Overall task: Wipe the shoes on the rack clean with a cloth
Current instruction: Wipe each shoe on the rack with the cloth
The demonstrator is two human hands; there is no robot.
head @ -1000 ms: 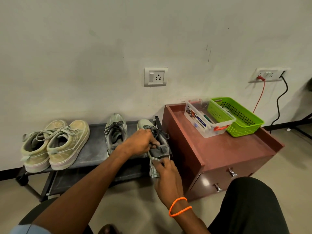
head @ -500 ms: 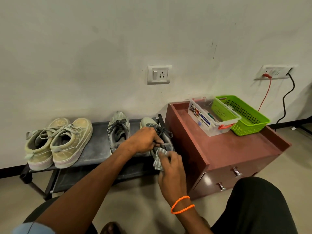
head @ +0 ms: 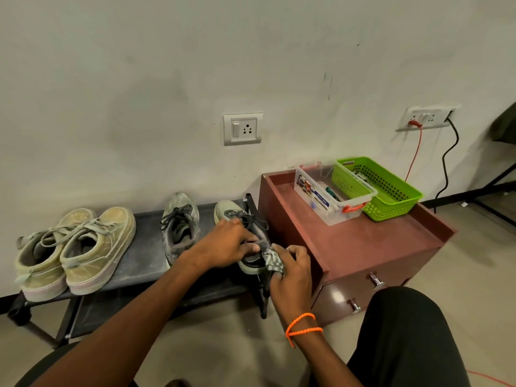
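Observation:
A low black shoe rack (head: 145, 258) stands against the wall. At its right end sits a grey-green sneaker (head: 226, 213) with dark laces. My left hand (head: 226, 244) grips that sneaker around its opening. My right hand (head: 290, 269) holds a bunched patterned cloth (head: 272, 259) against the sneaker's heel. The matching grey sneaker (head: 180, 224) sits to the left of it. A pair of beige sneakers (head: 95, 247) rests at the rack's left end.
A maroon cabinet (head: 363, 247) stands right of the rack, touching it. On it are a clear plastic box (head: 326, 196) and a green basket (head: 385, 191). Wall sockets with red and black cables lie behind. My knee (head: 410, 331) is at the lower right.
My right hand with the cloth has moved up from below the sneaker's heel onto the heel. My left hand stays on the shoe. The camera has shifted slightly.

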